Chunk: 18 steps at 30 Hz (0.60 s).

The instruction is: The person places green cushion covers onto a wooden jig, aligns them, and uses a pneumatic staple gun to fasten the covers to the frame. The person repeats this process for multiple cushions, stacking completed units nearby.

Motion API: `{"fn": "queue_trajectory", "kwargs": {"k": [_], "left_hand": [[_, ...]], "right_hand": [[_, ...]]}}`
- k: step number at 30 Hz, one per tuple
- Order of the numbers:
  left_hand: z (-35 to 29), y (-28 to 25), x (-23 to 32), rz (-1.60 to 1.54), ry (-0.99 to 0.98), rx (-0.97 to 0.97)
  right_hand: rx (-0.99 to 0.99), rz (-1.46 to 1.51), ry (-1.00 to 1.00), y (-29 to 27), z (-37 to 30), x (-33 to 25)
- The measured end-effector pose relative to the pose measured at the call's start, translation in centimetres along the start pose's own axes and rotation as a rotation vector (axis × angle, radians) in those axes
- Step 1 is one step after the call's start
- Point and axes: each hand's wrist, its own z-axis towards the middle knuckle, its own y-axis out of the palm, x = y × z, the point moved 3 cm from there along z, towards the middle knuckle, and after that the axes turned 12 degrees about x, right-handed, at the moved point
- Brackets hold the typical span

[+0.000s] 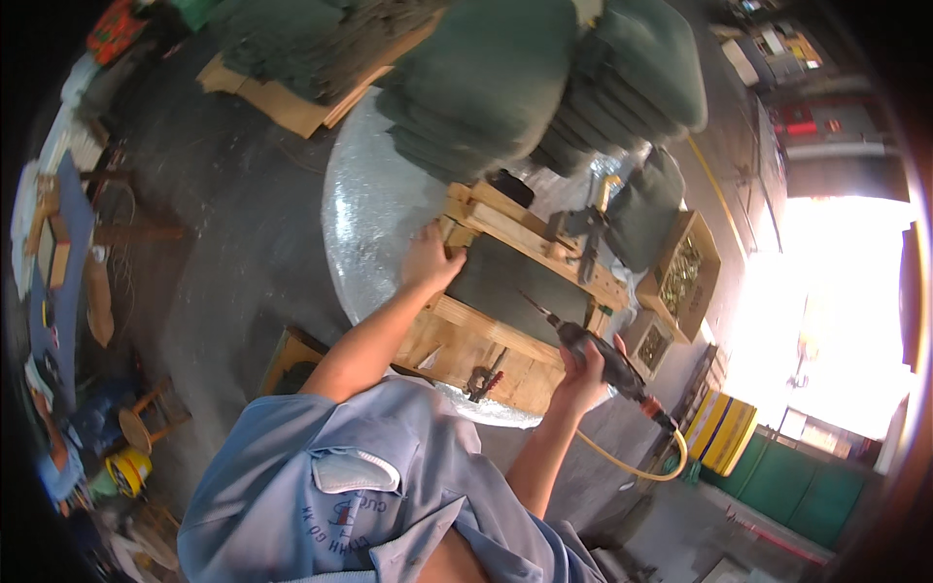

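Note:
A wooden frame (496, 333) lies on the round table, with a dark grey-green panel (505, 282) between its rails. My left hand (432, 262) grips the frame's left end, thumb toward the panel; its fingertips are partly hidden. In my right hand (581, 374) is a dark pneumatic screwdriver (607, 367), held over the panel's right part. Its thin bit points up and left, apart from the panel as far as I can see. A yellow air hose (637, 474) runs from its rear. A toggle clamp (486, 377) sits on the frame's near board, another clamp (588, 238) on the far rail.
Stacks of grey-green panels (486, 78) stand at the table's far side. The tabletop (364, 204) is wrapped in shiny film. Boxes of small metal parts (680, 277) sit at the right. A yellow case (721, 432) lies beyond them. Another person (63, 457) is at far left.

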Motion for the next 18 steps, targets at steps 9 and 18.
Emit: {"fn": "queue_trajectory", "kwargs": {"k": [9,18], "left_hand": [[-0.1,1.4,0.1,0.117,0.115,0.092],[-2.0,2.0,1.7,0.456,0.166,0.244]], "right_hand": [[0.589,0.948,0.428,-23.2,11.0,6.2],[0.665,1.062,0.722,-20.8,25.9,16.1]]}}
